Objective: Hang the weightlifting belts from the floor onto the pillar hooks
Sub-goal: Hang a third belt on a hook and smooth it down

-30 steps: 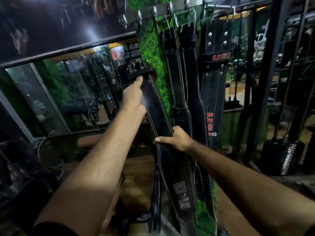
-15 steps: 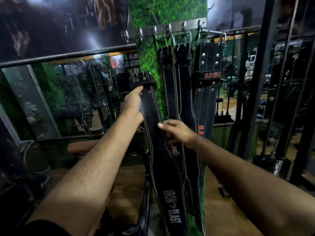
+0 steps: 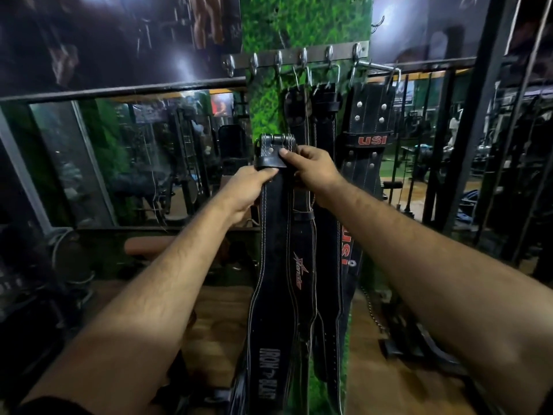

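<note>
Both hands lift black stitched leather weightlifting belt [image 3: 275, 235] by buckle end toward pillar. Left hand [image 3: 248, 187] grips strap just under black keeper loop; right hand [image 3: 311, 169] pinches buckle end with thumb on top. Belt tail hangs down in front of green turf-clad pillar [image 3: 299, 25]. Advice: raise steel buckle [image 3: 275, 142] square, slip over free hook on steel hook rail [image 3: 263, 59]. Obstacle: three black leather belts [image 3: 326, 163] already hung at right crowd space; mirror wall [image 3: 119, 157] left, dark rack uprights [image 3: 478, 130] right.
</note>
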Motion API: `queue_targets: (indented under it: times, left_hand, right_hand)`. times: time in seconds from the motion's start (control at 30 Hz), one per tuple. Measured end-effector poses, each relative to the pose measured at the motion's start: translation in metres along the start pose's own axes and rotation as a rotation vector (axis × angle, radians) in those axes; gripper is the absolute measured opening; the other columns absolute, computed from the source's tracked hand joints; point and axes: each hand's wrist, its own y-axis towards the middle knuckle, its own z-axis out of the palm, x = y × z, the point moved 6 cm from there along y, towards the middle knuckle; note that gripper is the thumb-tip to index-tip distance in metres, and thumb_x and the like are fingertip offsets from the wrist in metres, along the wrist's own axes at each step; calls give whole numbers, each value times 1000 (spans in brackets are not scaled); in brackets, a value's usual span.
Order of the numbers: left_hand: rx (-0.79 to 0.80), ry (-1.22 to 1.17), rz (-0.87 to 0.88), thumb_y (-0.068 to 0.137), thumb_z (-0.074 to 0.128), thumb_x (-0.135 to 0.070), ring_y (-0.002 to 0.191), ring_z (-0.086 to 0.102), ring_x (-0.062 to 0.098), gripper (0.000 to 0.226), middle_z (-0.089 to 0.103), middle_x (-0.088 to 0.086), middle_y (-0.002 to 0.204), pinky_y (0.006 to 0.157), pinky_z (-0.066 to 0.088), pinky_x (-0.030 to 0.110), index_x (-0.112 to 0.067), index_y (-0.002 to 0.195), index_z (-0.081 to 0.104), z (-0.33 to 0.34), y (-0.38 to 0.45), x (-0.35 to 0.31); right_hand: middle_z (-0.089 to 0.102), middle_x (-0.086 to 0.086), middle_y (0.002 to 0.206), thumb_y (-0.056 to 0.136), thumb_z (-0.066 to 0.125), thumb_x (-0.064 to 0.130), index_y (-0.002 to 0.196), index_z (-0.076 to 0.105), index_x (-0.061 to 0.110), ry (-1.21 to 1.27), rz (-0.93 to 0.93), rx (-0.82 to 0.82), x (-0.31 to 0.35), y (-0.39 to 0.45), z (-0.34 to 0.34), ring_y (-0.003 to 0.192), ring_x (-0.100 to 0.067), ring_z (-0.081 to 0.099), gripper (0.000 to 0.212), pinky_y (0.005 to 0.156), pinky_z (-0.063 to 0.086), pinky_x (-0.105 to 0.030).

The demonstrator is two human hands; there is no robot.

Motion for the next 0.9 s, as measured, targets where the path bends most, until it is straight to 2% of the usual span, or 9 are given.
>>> queue_targets:
  times: [0.13,0.2,0.27,0.37,0.47,0.6,0.73,0.8,0.9]
  left_hand:
    - [-90,244,7,89,64,-7,89,73,17,23,76,8,105,72,55,25,-20,106,70,-11,-9,1]
    - [-241,163,51,81,63,-4,87,68,19,30,72,9,103,68,53,27,-17,108,62,-24,-8,0]
    - [-183,-21,71,82,58,-1,80,66,14,25,69,4,95,65,52,25,-18,100,61,-19,-8,-3]
    - [-77,-196,46,78,57,-18,80,64,13,11,68,-1,85,83,50,36,-20,87,63,-8,-2,-5]
    - [-258,-112,131,87,55,-48,101,70,26,28,75,5,102,99,51,51,-24,92,70,-13,13,-14]
    - [-353,-100,257,99,51,-40,84,62,25,32,66,9,88,89,53,55,-16,87,67,-14,39,-30]
    - [-373,-154,303,101,52,-36,77,58,19,38,63,9,83,73,48,33,-3,88,66,-23,76,-43]
    - [-387,-144,325,104,51,-31,68,58,9,36,64,3,77,65,47,24,-6,82,66,-28,94,-53]
    - [-374,-112,356,104,51,-29,71,59,12,32,67,2,80,67,48,26,-11,84,69,-37,127,-71]
  right_hand:
    - [64,-13,83,94,71,20,94,63,-6,-101,-94,-10,-7,1,-5,71,-23,62,27,67,55,-39]
    - [67,-19,92,91,74,23,103,63,0,-133,-109,-4,-9,1,-6,83,-31,67,28,81,61,-49]
    - [70,-24,104,91,73,21,110,63,6,-110,-116,11,-10,4,-6,90,-32,70,26,86,59,-58]
    - [72,-12,99,92,72,26,106,65,16,-127,-154,-21,-6,9,-6,89,-25,69,19,89,58,-58]
    - [75,-4,100,80,69,55,103,67,28,-233,-201,-67,-1,18,-3,96,-30,72,36,89,58,-57]
    - [74,3,98,81,62,62,101,66,34,-285,-293,-177,8,38,-3,97,-23,71,34,91,55,-57]
    - [72,6,88,79,58,64,91,66,32,-327,-344,-285,27,66,2,89,-20,69,35,88,55,-56]
    - [73,3,88,77,56,66,94,68,26,-359,-346,-320,38,86,5,89,-24,70,45,86,56,-54]
    - [74,-1,93,75,56,65,99,68,21,-402,-306,-357,54,115,8,93,-27,70,52,89,56,-53]
